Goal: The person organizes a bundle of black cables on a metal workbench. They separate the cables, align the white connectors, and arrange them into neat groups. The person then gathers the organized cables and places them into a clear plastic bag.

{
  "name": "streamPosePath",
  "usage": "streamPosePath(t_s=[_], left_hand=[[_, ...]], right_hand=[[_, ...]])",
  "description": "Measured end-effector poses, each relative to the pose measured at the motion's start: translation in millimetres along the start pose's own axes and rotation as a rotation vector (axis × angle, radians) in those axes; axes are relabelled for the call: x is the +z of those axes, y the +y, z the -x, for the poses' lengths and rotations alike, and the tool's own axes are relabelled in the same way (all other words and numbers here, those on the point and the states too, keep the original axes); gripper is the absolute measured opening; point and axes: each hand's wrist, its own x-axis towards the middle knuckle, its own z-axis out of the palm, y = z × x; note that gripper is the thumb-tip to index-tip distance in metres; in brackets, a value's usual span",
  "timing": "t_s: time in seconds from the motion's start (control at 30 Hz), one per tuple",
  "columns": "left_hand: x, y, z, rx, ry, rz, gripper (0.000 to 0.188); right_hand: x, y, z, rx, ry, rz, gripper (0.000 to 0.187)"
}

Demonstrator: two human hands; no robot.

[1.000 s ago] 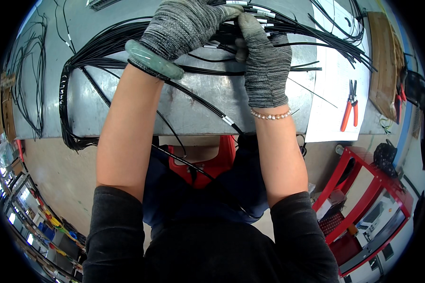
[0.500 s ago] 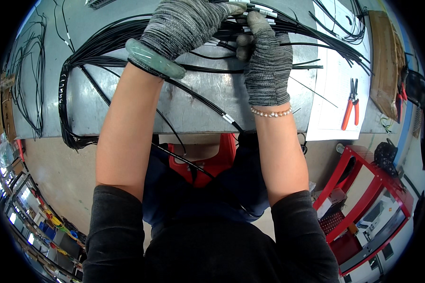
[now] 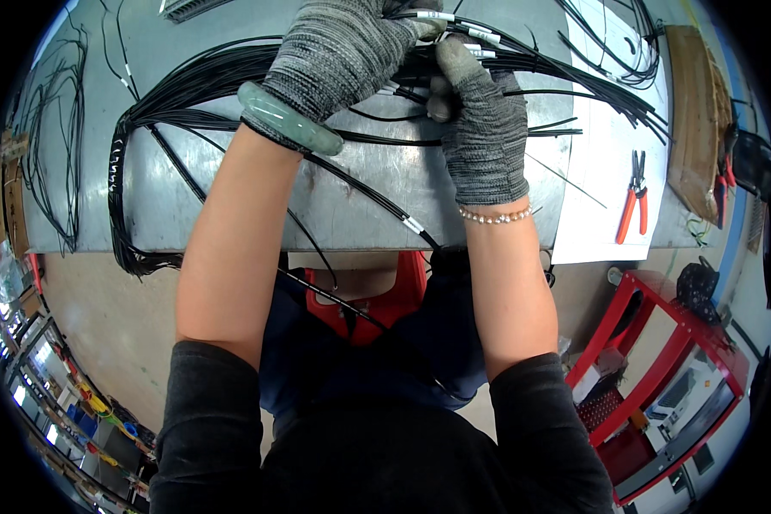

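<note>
A thick bundle of thin black cables (image 3: 206, 73) crosses the grey metal table, with white label sleeves (image 3: 480, 34) on several of them. My left hand (image 3: 343, 60), in a grey knitted glove, is closed on the labelled cables near the top edge; its fingertips are partly out of sight. Just to its right, my gloved right hand (image 3: 486, 120) curls round the same bundle from below, thumb up and fingers partly hidden. Loose cable ends (image 3: 634, 111) fan out past the right hand. One cable branch (image 3: 360, 184) with a white sleeve runs down over the table's front edge.
Red-handled pliers (image 3: 632, 197) lie on a white paper sheet (image 3: 591, 231) at the right. Coiled cables rest on the left (image 3: 51, 146) and at the upper right (image 3: 638, 60). Brown cardboard (image 3: 694, 120) stands at the right edge. A red cart (image 3: 634, 360) is on the floor.
Both hands stay on the cable bundle. My left hand and forearm have shifted slightly right, and my right hand sits slightly lower in the picture. The whole view has moved a little too.
</note>
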Motion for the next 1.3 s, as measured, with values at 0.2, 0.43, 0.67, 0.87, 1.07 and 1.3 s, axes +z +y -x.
streamPosePath(t_s=[0.2, 0.43, 0.67, 0.87, 1.07, 1.3], left_hand=[[-6.0, 14.6, 1.8, -0.125, -0.071, 0.011, 0.018], [-4.6, 11.1, 2.4, -0.124, -0.073, 0.07, 0.016], [-4.8, 16.4, 2.1, -0.155, -0.05, -0.065, 0.017], [-4.6, 8.9, 2.3, -0.08, -0.028, -0.178, 0.021], [-7.4, 8.1, 1.6, -0.081, -0.084, -0.097, 0.024], [-6.0, 14.8, 0.0, -0.151, -0.046, -0.127, 0.022]], right_hand=[[-0.9, 0.1, 3.3, 0.048, -0.034, -0.156, 0.019], [-2.0, 0.7, 2.0, 0.026, -0.024, -0.108, 0.017], [-1.8, 1.6, 1.8, 0.026, -0.026, -0.134, 0.018], [7.5, -8.6, 8.9, 0.059, 0.059, -0.065, 0.029], [5.4, -3.9, 5.0, 0.042, 0.057, -0.058, 0.03], [3.9, -1.7, 6.1, -0.02, 0.037, -0.054, 0.024]])
